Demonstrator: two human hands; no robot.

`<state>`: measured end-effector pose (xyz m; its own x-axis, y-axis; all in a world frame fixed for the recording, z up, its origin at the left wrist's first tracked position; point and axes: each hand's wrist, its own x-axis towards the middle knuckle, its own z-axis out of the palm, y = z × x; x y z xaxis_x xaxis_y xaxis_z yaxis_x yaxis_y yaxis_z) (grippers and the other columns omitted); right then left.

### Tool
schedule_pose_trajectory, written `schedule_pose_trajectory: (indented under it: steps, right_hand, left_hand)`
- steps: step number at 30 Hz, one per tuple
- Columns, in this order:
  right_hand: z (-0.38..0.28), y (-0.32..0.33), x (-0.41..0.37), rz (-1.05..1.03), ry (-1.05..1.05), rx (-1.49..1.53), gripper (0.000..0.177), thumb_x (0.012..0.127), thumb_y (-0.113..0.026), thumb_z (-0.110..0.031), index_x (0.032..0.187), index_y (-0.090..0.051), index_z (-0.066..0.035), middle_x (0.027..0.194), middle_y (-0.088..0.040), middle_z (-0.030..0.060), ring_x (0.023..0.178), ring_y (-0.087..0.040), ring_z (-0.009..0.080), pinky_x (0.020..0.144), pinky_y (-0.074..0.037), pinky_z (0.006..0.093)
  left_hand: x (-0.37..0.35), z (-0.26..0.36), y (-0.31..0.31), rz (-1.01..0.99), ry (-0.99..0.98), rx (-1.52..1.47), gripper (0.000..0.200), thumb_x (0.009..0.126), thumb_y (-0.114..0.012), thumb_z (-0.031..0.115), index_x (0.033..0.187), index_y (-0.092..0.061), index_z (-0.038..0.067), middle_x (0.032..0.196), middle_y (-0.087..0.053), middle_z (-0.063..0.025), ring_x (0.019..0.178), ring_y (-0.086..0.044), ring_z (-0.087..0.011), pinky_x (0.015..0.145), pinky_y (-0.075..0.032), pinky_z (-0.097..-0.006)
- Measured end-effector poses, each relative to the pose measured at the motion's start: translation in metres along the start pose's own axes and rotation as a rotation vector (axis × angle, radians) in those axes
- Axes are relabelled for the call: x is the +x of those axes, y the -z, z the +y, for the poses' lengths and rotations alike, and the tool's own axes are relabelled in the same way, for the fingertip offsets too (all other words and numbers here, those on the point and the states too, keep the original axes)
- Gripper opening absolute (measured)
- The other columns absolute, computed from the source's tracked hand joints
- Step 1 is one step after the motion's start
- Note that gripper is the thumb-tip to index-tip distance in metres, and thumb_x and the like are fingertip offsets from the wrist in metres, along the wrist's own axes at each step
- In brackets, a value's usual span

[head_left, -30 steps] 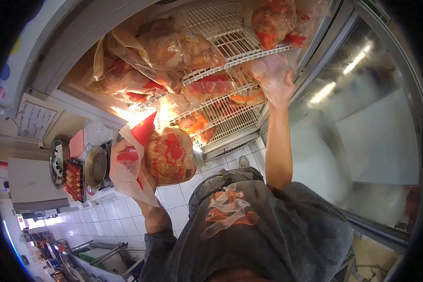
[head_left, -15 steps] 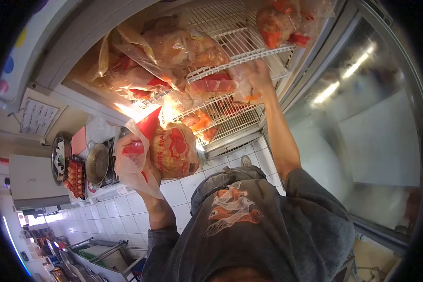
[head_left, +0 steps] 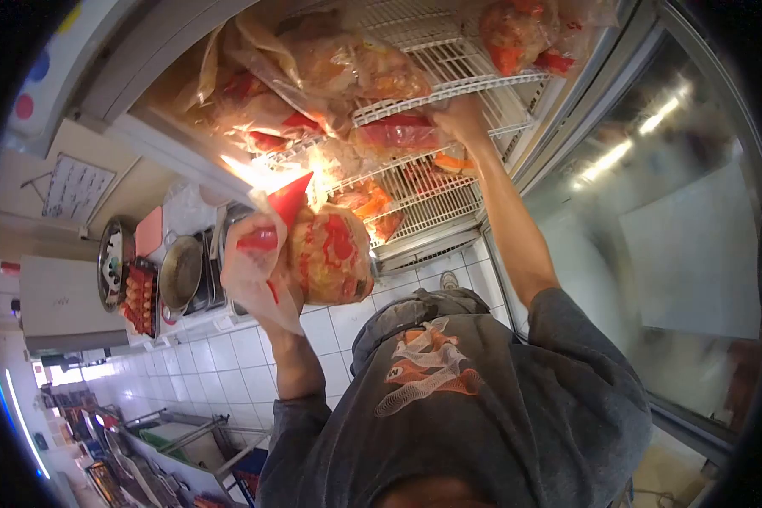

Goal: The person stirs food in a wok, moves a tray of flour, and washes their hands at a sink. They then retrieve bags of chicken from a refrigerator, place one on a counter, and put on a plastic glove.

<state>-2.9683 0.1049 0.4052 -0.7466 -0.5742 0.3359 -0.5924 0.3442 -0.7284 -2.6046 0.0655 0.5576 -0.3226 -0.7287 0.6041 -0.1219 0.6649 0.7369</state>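
My left hand (head_left: pixel 244 254) is closed around the gathered top of a plastic bag of chicken (head_left: pixel 330 254). The bag has red print and a red corner and hangs in front of the fridge. My right hand (head_left: pixel 464 118) reaches between the wire shelves, close to a red-and-clear bag (head_left: pixel 394 133). Its fingers are mostly hidden by the shelf edge and shadow, so I cannot see whether they grip anything. Large bags of pale meat (head_left: pixel 347 68) lie on the upper shelf (head_left: pixel 449 87).
Another meat bag (head_left: pixel 521 38) sits at the upper right. The glass door (head_left: pixel 669 229) stands open on the right. To the left are an egg tray (head_left: pixel 140 296), a pan (head_left: pixel 180 273) and a wall notice (head_left: pixel 76 182). White floor tiles (head_left: pixel 220 356) lie below.
My right hand has moved slightly deeper between the shelves, and the clear bag part beside it no longer shows. The left hand still holds its bag, now slightly higher and further right in view.
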Motion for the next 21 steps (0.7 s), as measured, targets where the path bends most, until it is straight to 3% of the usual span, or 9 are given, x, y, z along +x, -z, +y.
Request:
schedule_pose_trajectory:
  steps: [3,6,9,11,13,15,17,20,21]
  right_hand:
    - [0.000,0.000,0.009,-0.016,-0.028,-0.209,0.053,0.074,-0.079,-0.027,0.114,-0.062,0.002,0.110,-0.067,0.0182,0.107,-0.061,0.0348,0.092,-0.046,0.0402]
    - [-0.009,0.026,0.011,-0.022,0.015,-0.323,0.041,0.077,-0.077,-0.023,0.109,-0.065,0.001,0.103,-0.069,0.0153,0.099,-0.064,0.0332,0.088,-0.048,0.0416]
    - [0.020,0.031,0.016,0.095,0.211,0.139,0.032,0.085,-0.067,-0.026,0.108,-0.066,-0.003,0.093,-0.069,0.0155,0.078,-0.064,0.0346,0.073,-0.052,0.0405]
    - [-0.006,0.055,0.003,-0.038,0.096,0.178,0.040,0.079,-0.075,-0.018,0.111,-0.062,0.001,0.100,-0.068,0.0185,0.092,-0.062,0.0362,0.084,-0.049,0.0410]
    - [0.005,0.078,0.006,-0.166,0.161,-0.356,0.042,0.078,-0.075,-0.019,0.112,-0.061,0.001,0.103,-0.067,0.0184,0.096,-0.062,0.0365,0.085,-0.049,0.0407]
    - [0.022,0.096,-0.018,-0.104,0.408,-0.273,0.054,0.077,-0.077,-0.024,0.121,-0.058,0.001,0.113,-0.065,0.0194,0.102,-0.062,0.0360,0.088,-0.049,0.0391]
    - [-0.053,0.150,-0.070,-0.350,0.008,-0.252,0.070,0.076,-0.079,-0.030,0.133,-0.050,-0.001,0.127,-0.059,0.0175,0.115,-0.058,0.0316,0.097,-0.044,0.0363]
    - [-0.072,0.145,-0.103,-0.238,0.293,0.741,0.082,0.072,-0.083,-0.032,0.137,-0.045,-0.001,0.137,-0.052,0.0165,0.128,-0.050,0.0261,0.102,-0.042,0.0372]
    - [-0.083,0.136,-0.108,-0.343,0.351,0.920,0.086,0.072,-0.084,-0.033,0.139,-0.042,-0.001,0.138,-0.050,0.0138,0.129,-0.047,0.0237,0.103,-0.041,0.0376]
  left_hand:
    - [0.010,-0.013,0.006,-0.032,-0.090,0.075,0.015,0.082,-0.065,-0.003,0.096,-0.063,-0.002,0.092,-0.064,-0.0077,0.083,-0.061,-0.0169,0.079,-0.048,-0.0266]
    - [0.017,-0.036,-0.007,0.041,0.143,-0.369,0.028,0.082,-0.064,-0.006,0.109,-0.057,0.000,0.098,-0.063,-0.0078,0.089,-0.061,-0.0168,0.084,-0.049,-0.0291]
    - [0.032,-0.051,-0.022,0.105,0.348,-0.823,0.043,0.082,-0.063,-0.008,0.121,-0.052,0.002,0.105,-0.061,-0.0079,0.095,-0.061,-0.0167,0.088,-0.050,-0.0316]
    - [0.039,-0.039,-0.033,0.080,0.382,-0.912,0.035,0.084,-0.060,-0.008,0.117,-0.056,0.001,0.107,-0.062,-0.0079,0.096,-0.062,-0.0167,0.088,-0.051,-0.0302]
    - [0.045,-0.030,-0.042,0.026,0.464,-0.977,0.033,0.085,-0.059,-0.006,0.117,-0.056,0.001,0.110,-0.062,-0.0085,0.098,-0.063,-0.0177,0.088,-0.051,-0.0298]
    - [0.047,-0.019,-0.049,-0.072,0.505,-1.043,0.032,0.088,-0.058,-0.002,0.120,-0.056,0.000,0.115,-0.062,-0.0097,0.103,-0.063,-0.0193,0.092,-0.051,-0.0329]
    - [0.048,-0.015,-0.058,-0.162,0.484,-1.083,0.034,0.089,-0.059,-0.001,0.123,-0.055,0.000,0.117,-0.061,-0.0101,0.104,-0.062,-0.0197,0.096,-0.050,-0.0348]
    - [0.041,-0.003,-0.075,-0.293,0.534,-1.177,0.037,0.090,-0.058,-0.001,0.126,-0.052,0.001,0.120,-0.060,-0.0086,0.104,-0.062,-0.0186,0.097,-0.050,-0.0337]
    - [0.038,0.000,-0.081,-0.338,0.547,-1.189,0.037,0.089,-0.059,-0.001,0.126,-0.052,0.002,0.120,-0.059,-0.0081,0.104,-0.062,-0.0180,0.096,-0.050,-0.0328]
